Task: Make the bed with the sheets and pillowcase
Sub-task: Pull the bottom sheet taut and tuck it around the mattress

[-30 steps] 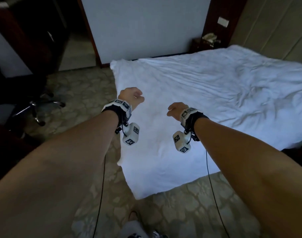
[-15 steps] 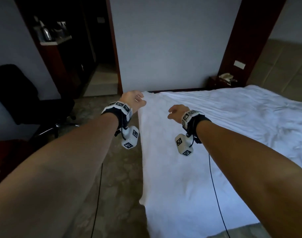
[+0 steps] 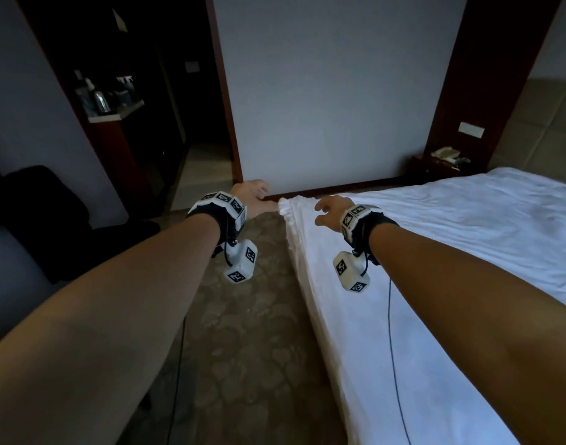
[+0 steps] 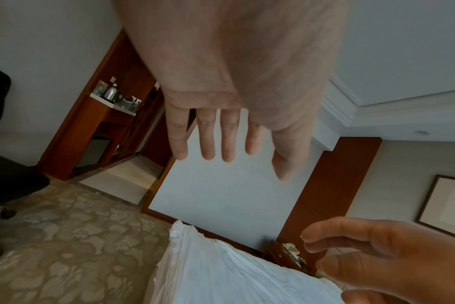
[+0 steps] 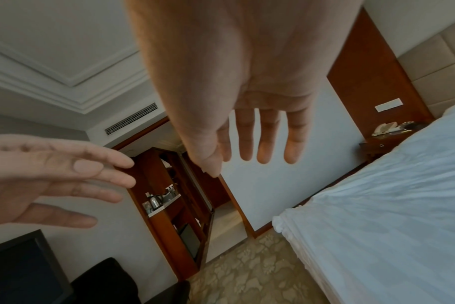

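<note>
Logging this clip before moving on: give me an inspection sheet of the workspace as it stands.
Surface: bed covered by a wrinkled white sheet; its far corner is bunched.
Job's things: sheet only; no pillowcase seen.
Clutter: nothing seen on the bed.
Grippers: left hand and right hand both open, fingers spread, holding nothing, raised near the bunched corner.
Cables: thin black leads hang from the wrist units.
Surroundings: patterned carpet, black chair, nightstand with phone, shelf with kettle.
</note>
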`<state>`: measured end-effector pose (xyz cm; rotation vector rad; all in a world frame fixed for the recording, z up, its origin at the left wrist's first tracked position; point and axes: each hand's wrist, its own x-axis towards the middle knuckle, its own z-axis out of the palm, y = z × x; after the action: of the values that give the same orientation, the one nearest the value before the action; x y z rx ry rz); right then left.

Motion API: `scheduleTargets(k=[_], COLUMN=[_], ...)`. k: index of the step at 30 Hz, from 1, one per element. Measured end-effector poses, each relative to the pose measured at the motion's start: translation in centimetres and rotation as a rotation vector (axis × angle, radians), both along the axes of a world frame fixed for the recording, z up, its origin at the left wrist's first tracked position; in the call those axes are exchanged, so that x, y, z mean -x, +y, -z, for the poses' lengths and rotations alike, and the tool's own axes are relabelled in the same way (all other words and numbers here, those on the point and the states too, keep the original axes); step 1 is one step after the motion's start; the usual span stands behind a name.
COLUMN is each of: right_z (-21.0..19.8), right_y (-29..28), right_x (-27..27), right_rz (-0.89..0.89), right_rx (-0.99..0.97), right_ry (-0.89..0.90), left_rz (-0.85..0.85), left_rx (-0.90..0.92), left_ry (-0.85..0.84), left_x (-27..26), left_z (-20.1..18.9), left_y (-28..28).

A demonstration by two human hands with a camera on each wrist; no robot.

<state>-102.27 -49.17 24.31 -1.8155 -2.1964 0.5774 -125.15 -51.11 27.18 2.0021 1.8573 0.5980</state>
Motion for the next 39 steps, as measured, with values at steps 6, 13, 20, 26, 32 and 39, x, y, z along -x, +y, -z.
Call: scheduleTargets(k=[6, 13, 20, 26, 32, 39], right_z=[-0.2, -0.3, 1.0, 3.8, 7.6, 13.2], right_y=[11.1, 27.6, 41.9, 55.0, 70.3, 84.4], right_x=[5.3, 11.1, 16.0, 18.7, 21.8, 22.7], right_rz=[-0.024, -0.05, -0.066, -0.006, 0.079, 0.183], right_rx=[-0.021, -0.024, 0.046, 0.112, 0.136, 0.228], right_ry=[-0.043, -0.087, -0.08, -0.149, -0.184, -0.198], left_rz=[0.01, -0.007, -0.006, 0.05, 0.172, 0.27], left_rx=[0.069, 0.045, 0.12, 0.176, 0.28, 0.448], left_ry=[0.02, 0.042, 0.134, 0.115, 0.162, 0.179], left_x=[6.4, 12.8, 18.5, 20.4, 22.2, 22.6], left_z=[0.5, 0.7, 1.2, 4.4, 7.7, 12.3], left_y=[11.3, 27.9, 42.3, 56.3, 73.5, 91.0])
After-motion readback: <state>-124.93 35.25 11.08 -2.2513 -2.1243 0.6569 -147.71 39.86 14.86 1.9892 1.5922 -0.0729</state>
